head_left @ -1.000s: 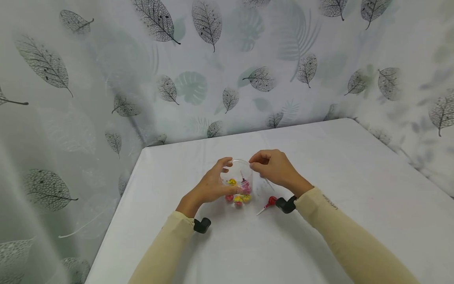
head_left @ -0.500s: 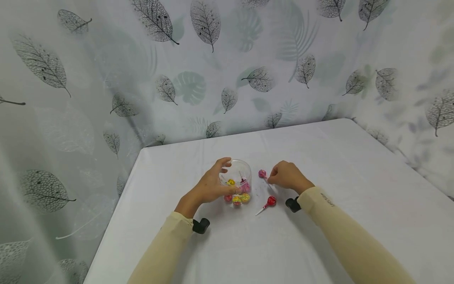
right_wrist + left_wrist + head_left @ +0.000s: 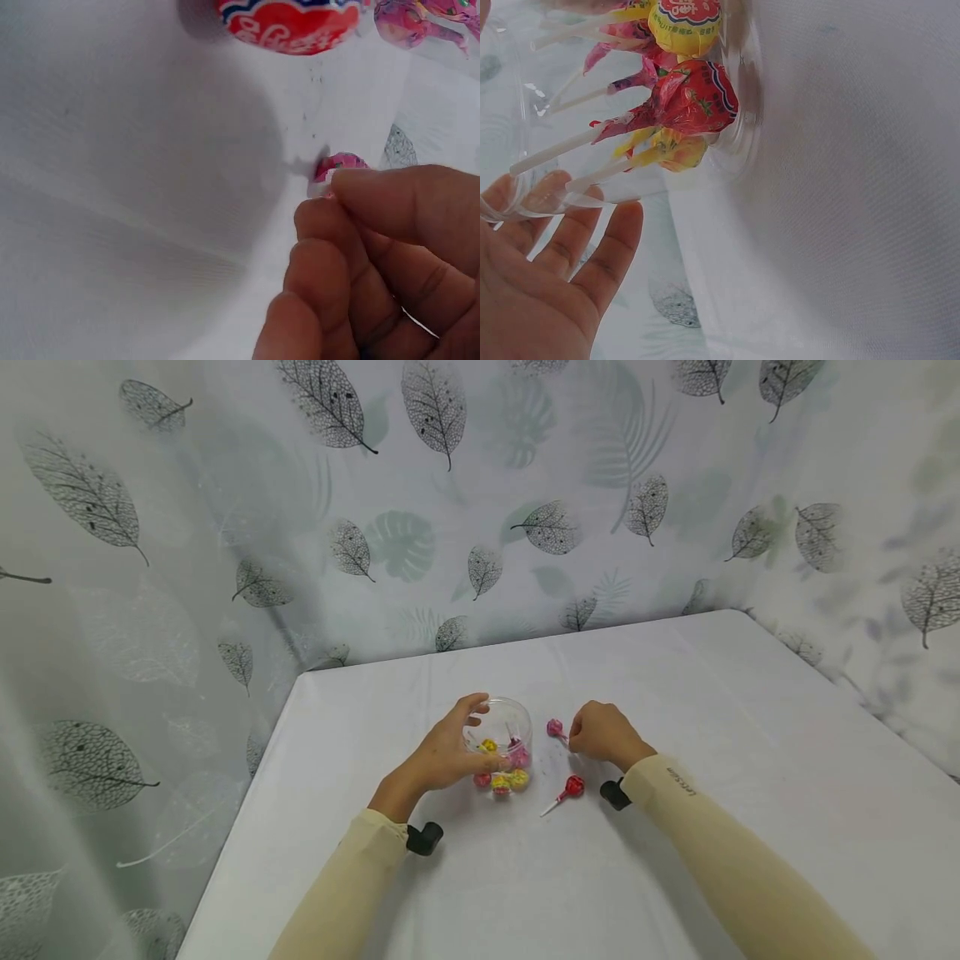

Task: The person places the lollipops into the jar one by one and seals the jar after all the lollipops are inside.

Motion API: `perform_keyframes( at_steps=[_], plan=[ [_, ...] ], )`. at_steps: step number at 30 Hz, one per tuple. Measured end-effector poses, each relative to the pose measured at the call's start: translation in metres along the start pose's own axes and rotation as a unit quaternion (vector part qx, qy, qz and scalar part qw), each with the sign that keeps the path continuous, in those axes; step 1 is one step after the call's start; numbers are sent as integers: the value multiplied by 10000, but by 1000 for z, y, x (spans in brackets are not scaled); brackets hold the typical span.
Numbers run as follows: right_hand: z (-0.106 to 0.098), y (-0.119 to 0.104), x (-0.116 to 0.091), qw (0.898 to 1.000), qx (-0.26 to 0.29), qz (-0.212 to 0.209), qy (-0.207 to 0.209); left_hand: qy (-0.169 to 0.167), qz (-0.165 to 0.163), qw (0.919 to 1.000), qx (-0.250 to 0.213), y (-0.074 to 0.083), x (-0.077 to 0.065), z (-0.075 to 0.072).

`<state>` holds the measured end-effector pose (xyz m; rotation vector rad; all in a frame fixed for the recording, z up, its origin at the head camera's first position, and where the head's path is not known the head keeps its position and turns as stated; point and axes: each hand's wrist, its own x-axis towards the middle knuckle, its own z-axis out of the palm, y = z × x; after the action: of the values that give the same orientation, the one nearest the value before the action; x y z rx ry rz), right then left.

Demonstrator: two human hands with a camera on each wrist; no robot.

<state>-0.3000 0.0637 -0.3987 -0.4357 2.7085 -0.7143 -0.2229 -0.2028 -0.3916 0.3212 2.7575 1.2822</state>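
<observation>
My left hand (image 3: 444,750) grips a clear plastic jar (image 3: 495,720), thumb on the near side and fingers around the far side. Several wrapped lollipops lie inside; the left wrist view shows a red lollipop (image 3: 697,101) and a yellow lollipop (image 3: 684,28) with their white sticks toward the rim. To the jar's right, my right hand (image 3: 604,733) pinches the stick of a pink lollipop (image 3: 554,727) between thumb and forefinger, low over the table. Most of that stick is hidden by the fingers. A red lollipop (image 3: 573,786) lies nearer me, apart from both hands.
The white-covered table (image 3: 675,693) extends around the hands. Behind and beside it hangs a curtain (image 3: 480,510) printed with leaves. Dark wrist cameras, such as the left wrist camera (image 3: 425,838), sit under both sleeves.
My right hand has moved from the jar's rim to the right and down to the pink lollipop's stick, which it now pinches. The left hand and jar stay in place.
</observation>
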Motion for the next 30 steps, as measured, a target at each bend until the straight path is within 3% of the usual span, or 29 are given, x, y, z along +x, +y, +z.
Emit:
perform_keyframes(
  at_steps=[8, 13, 18, 25, 30],
  plan=[
    [6, 4, 2, 9999, -23, 101, -12, 22, -78, 10000, 25, -1, 0, 1],
    [4, 5, 1, 9997, -179, -72, 164, 7, -76, 10000, 24, -1, 0, 0],
    [1, 6, -1, 9982, 241, -81, 549, 29, 32, 10000, 58, 1, 0, -1],
    [-3, 9, -7, 9866, 881, -322, 1336, 1, 109, 9999, 58, 0, 0, -1],
    [-9, 6, -10, 9815, 1307, -241, 1379, 31, 56, 10000, 74, 0, 0, 0]
  ],
)
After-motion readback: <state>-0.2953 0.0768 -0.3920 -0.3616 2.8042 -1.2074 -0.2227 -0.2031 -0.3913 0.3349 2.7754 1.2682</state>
